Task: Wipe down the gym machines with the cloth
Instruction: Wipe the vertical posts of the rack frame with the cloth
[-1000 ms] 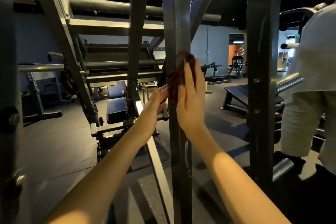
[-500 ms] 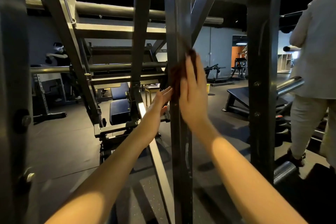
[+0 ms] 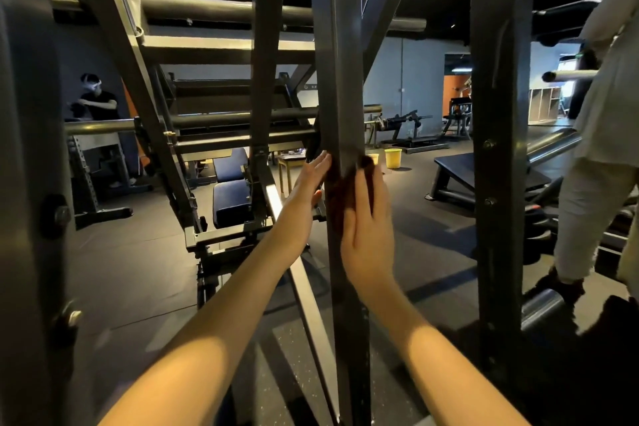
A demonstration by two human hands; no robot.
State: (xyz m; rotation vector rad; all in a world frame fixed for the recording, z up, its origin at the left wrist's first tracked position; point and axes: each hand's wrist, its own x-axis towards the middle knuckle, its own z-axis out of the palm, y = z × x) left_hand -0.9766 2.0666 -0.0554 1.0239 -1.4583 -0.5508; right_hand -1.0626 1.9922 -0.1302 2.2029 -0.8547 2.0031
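on the centre post (image 3: 345, 79), about halfway up, your right hand (image 3: 367, 228) lies flat with its fingers straight and close together, pressing the cloth (image 3: 340, 190) against the post's near face. the cloth is dark brown and bunched. part of it shows above your fingertips and part wraps toward the post's left edge. your left hand (image 3: 308, 180) is spread flat too, fingers straight, with the tips touching the post's left side just beside the cloth. whether they touch the cloth itself cannot be told. neither hand curls round anything. behind the post, to your left, sits a padded bench (image 3: 230, 197). a yellow bucket (image 3: 393, 158) stands on the floor (image 3: 138, 270) beyond, just right of the post. a person in a dark top (image 3: 96, 100) is far off on the left, and a person in light clothes (image 3: 601, 156) stands at the right edge.
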